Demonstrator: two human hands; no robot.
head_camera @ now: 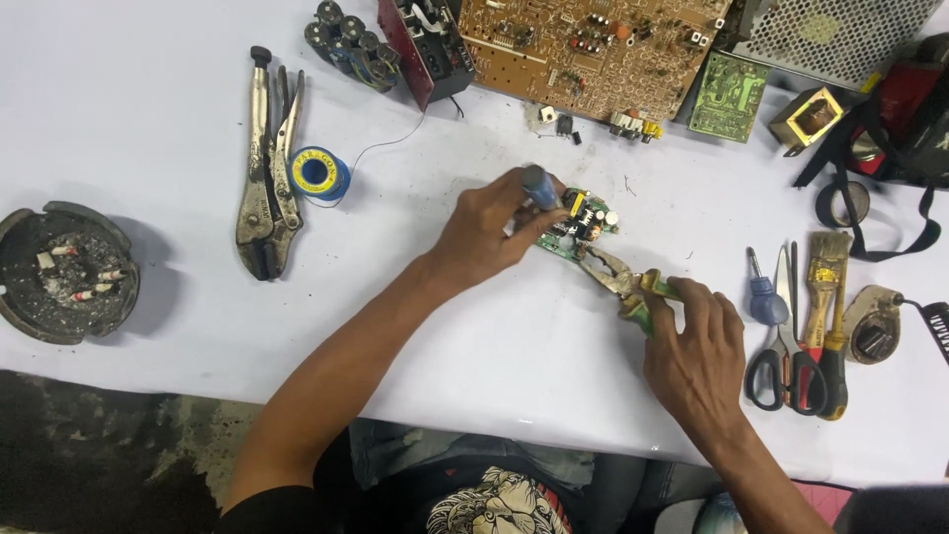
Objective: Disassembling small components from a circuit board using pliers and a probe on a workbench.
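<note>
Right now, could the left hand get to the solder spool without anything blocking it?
Probably yes: the table between the left hand and the solder spool is bare, but that hand holds a blue-handled tool.

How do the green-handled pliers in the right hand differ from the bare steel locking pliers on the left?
The green-handled pliers sit gripped in the right hand, nose at the small green circuit board; the bare steel locking pliers lie untouched on the white table. The locking pair looks longer, without handle sleeves. Both are metal gripping tools.
</note>
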